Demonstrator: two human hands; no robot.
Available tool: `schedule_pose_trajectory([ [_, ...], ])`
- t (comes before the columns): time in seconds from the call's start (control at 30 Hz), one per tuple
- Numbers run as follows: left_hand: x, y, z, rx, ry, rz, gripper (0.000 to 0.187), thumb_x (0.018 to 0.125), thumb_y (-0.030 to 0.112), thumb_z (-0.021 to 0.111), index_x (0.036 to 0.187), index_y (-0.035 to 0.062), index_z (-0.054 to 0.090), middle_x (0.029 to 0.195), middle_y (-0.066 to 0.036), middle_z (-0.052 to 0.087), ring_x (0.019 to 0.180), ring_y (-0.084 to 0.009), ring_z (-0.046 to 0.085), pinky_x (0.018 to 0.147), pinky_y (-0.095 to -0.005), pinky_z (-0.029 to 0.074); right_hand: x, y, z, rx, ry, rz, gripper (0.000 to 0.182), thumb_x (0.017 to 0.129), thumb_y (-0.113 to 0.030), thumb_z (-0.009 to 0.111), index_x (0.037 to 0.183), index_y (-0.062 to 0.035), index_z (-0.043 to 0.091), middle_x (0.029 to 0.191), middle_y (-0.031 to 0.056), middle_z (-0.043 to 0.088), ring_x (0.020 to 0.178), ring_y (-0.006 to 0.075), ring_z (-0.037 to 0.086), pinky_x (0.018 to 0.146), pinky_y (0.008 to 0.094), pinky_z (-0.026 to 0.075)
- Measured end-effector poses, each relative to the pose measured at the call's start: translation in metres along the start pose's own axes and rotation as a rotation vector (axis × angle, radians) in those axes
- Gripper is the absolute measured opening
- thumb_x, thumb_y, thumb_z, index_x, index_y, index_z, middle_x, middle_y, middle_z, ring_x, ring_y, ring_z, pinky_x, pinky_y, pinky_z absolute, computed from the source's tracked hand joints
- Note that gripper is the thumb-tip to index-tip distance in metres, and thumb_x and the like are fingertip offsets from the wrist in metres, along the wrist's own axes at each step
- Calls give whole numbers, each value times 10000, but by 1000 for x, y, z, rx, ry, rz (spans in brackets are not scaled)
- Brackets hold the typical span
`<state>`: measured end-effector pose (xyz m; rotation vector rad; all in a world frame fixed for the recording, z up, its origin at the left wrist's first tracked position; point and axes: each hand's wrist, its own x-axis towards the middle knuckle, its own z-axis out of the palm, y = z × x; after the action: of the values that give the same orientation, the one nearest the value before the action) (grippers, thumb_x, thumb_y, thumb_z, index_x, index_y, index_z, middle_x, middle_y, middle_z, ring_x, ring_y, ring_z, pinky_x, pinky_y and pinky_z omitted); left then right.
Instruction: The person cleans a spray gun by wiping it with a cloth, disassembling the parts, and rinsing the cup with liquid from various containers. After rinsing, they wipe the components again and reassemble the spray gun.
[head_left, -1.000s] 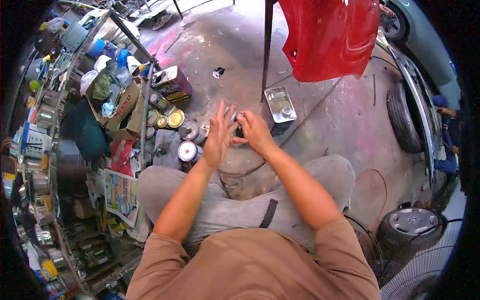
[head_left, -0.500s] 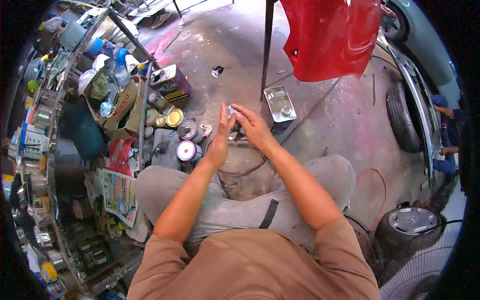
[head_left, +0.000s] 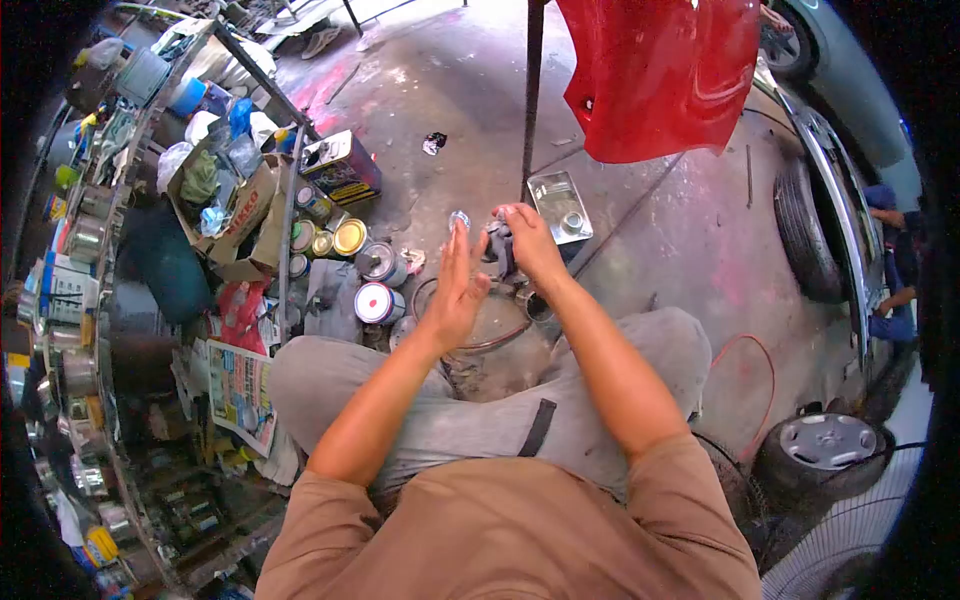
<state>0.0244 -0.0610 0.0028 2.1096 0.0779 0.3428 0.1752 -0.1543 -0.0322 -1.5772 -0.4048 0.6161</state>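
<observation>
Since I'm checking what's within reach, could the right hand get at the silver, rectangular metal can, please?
Probably yes: the right hand appears close to the can, with nothing visible blocking the way, though the small dark object at its fingers might hinder a grasp.

The person wears a plain brown fabric T-shirt [head_left: 510, 530], its loose short sleeves [head_left: 690, 500] creased and ending near the elbows. Below it are pale grey, wrinkled cloth trousers [head_left: 450, 420], uneven in tone. A narrow, flat black strip [head_left: 537, 428] shows slantwise on the front of the trousers, just beyond the shirt's hem.
</observation>
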Motion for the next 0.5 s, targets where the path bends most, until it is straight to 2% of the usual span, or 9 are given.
schedule_pose_trajectory([
  [0.07,2,-6,2,-89,54,-41,899,991,608,244,1501,-89,-5,1584,-267,99,1479,-397,65,1186,-478,45,-17,-25,7,-21,-97,-86,326,1020,-260,441,1113,-15,636,1007,58,641,968,154,574,881,297,444],
  [0.13,2,-9,7,-210,91,-117,904,991,610,239,1498,-91,-23,1583,-256,134,1478,-397,71,1189,-460,40,-12,-4,15,-146,-119,-241,312,1019,-250,448,1103,-14,635,997,56,643,955,157,579,872,298,450],
  [0.17,1,-10,11,-158,70,-85,910,990,614,238,1497,-90,-37,1582,-248,155,1480,-392,66,1189,-453,36,-9,8,16,-206,-124,-321,305,1019,-245,452,1098,-14,635,992,54,644,948,158,581,867,299,454],
  [0.2,-1,-9,15,-108,47,-53,915,989,617,236,1496,-89,-51,1580,-240,176,1481,-388,60,1190,-446,32,-12,1,13,-146,-107,-174,282,1015,-225,460,1083,-15,636,964,63,642,903,156,584,826,296,463],
  [0.3,-4,-3,18,-169,-37,14,926,979,639,237,1503,-37,-120,1555,-254,240,1474,-344,152,1190,-406,53,2,11,0,-200,-58,31,267,1012,-212,466,1072,-14,635,931,68,638,825,149,577,773,286,468],
  [0.33,-3,-1,17,-225,-65,31,931,975,649,238,1507,-11,-148,1543,-264,262,1469,-324,201,1189,-390,65,9,18,-5,-105,-24,-38,279,1016,-220,458,1088,-14,631,909,69,630,761,142,561,738,276,464],
  [0.43,5,-4,9,-424,-16,80,919,987,629,232,1501,-30,-150,1591,-178,209,1496,-316,37,1190,-427,26,9,10,-9,-26,105,-106,298,1024,-231,444,1108,-9,624,919,63,636,803,137,575,767,276,468],
  [0.47,5,-6,6,-444,1,22,910,989,626,227,1502,-22,-154,1592,-173,207,1496,-308,34,1190,-424,20,6,3,-6,70,47,-51,315,1031,-244,430,1126,-9,617,965,68,647,905,134,580,830,278,458],
  [0.5,4,-8,2,-466,21,-37,901,991,622,222,1504,-14,-158,1594,-167,206,1497,-299,32,1190,-420,15,-1,-7,-3,22,13,-86,318,1032,-246,429,1127,-8,616,979,69,651,930,139,580,848,281,453],
])
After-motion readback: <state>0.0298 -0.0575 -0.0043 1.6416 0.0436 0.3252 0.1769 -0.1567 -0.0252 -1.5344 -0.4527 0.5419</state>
